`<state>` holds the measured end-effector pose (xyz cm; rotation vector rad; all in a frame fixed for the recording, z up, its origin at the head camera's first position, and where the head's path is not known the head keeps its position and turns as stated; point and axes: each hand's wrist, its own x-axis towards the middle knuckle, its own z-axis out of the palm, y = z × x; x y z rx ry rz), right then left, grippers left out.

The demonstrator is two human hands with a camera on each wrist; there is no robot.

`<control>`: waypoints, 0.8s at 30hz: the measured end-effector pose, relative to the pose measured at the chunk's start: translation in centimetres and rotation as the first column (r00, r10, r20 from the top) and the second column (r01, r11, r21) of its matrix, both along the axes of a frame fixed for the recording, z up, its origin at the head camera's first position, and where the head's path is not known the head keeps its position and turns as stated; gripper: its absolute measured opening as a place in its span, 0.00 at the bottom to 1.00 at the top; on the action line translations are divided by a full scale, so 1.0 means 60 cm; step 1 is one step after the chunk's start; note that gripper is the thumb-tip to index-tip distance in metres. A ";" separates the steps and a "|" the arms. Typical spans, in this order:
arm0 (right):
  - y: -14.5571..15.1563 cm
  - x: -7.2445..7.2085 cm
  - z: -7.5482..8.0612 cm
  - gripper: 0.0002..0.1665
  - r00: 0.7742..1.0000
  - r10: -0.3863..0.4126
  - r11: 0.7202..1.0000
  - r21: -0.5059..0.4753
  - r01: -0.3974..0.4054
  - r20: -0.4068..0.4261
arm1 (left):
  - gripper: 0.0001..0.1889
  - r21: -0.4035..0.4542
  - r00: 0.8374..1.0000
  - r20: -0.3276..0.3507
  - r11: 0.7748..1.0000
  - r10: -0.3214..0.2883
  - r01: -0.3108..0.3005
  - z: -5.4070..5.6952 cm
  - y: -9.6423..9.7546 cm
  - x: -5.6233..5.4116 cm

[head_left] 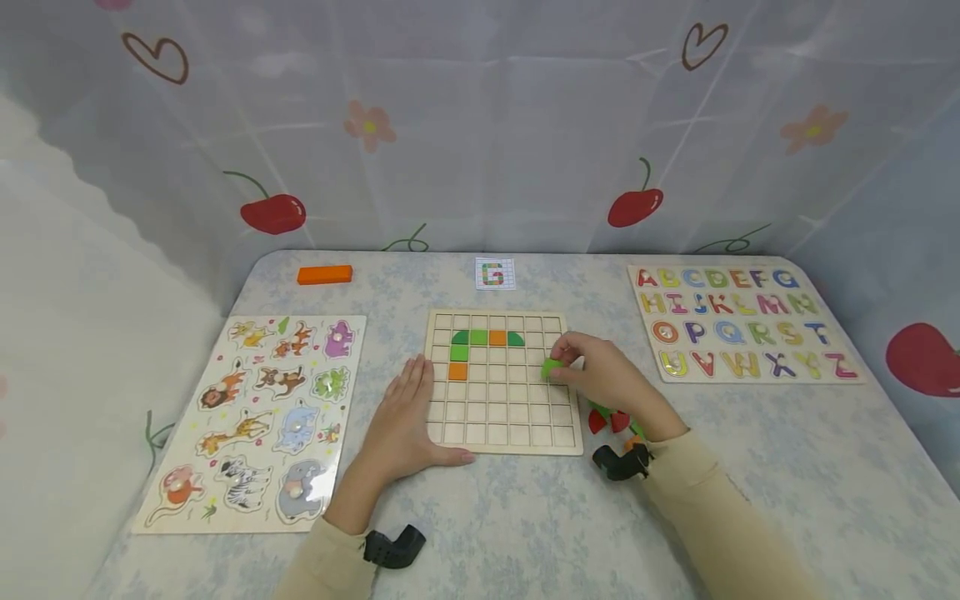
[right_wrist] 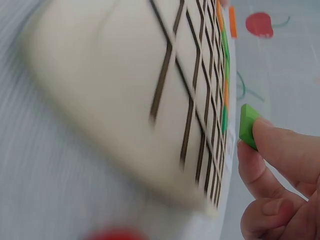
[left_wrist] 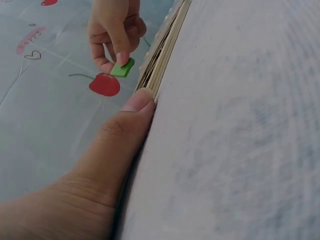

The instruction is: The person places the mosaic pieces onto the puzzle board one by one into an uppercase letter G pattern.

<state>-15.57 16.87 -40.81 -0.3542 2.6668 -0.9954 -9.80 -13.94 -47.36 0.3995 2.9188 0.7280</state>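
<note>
My right hand (head_left: 600, 372) pinches a light green square tile (right_wrist: 247, 127) between thumb and fingertips, over the right side of a wooden grid board (head_left: 498, 412). With fingers straight, my left hand (head_left: 405, 421) rests along the board's left edge, its thumb (left_wrist: 117, 137) against the near edge. In the grid sit a dark green curved piece (head_left: 461, 337), a green square (head_left: 478, 337), an orange square (head_left: 498, 337) and another dark green curved piece (head_left: 515, 339) in one row. Below the left end lie a green square (head_left: 459, 353) and an orange square (head_left: 457, 372).
Loose red pieces (head_left: 597, 421) and others lie right of the board, partly under my right wrist. A pattern card (head_left: 495, 273) and an orange block (head_left: 325, 275) lie at the back. An animal puzzle (head_left: 251, 425) stands left, an alphabet puzzle (head_left: 742, 325) right.
</note>
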 end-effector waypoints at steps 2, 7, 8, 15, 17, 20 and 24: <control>-0.026 -0.002 -0.002 0.09 1.000 0.020 0.999 -0.026 -0.020 0.006 | 0.80 0.000 1.000 -0.001 1.000 -0.002 0.002 0.001 -0.001 0.000; -0.084 -0.003 -0.006 0.09 0.997 0.075 0.996 -0.055 -0.074 0.008 | 0.80 -0.008 1.000 0.005 1.000 -0.009 0.009 0.004 -0.002 0.000; -0.095 -0.003 -0.007 0.09 0.997 0.080 0.995 -0.054 -0.079 0.011 | 0.80 -0.007 1.000 0.008 1.000 -0.012 0.012 0.004 -0.003 -0.001; -0.157 -0.003 -0.018 0.09 0.994 0.109 0.994 -0.025 -0.109 0.001 | 0.80 0.005 0.999 0.031 0.999 -0.036 0.036 0.007 -0.007 -0.002; -0.170 -0.002 -0.022 0.08 0.993 0.117 0.993 -0.018 -0.117 -0.010 | 0.79 0.009 0.999 0.031 0.999 -0.040 0.040 0.008 -0.008 -0.002; -0.183 0.000 -0.029 0.07 0.991 0.131 0.991 -0.004 -0.132 -0.035 | 0.79 0.011 0.999 0.021 0.999 -0.046 0.046 0.008 -0.008 -0.002; -0.195 0.003 -0.033 0.07 0.987 0.147 0.989 0.023 -0.146 -0.059 | 0.79 0.009 0.999 0.012 0.999 -0.050 0.050 0.007 -0.009 -0.002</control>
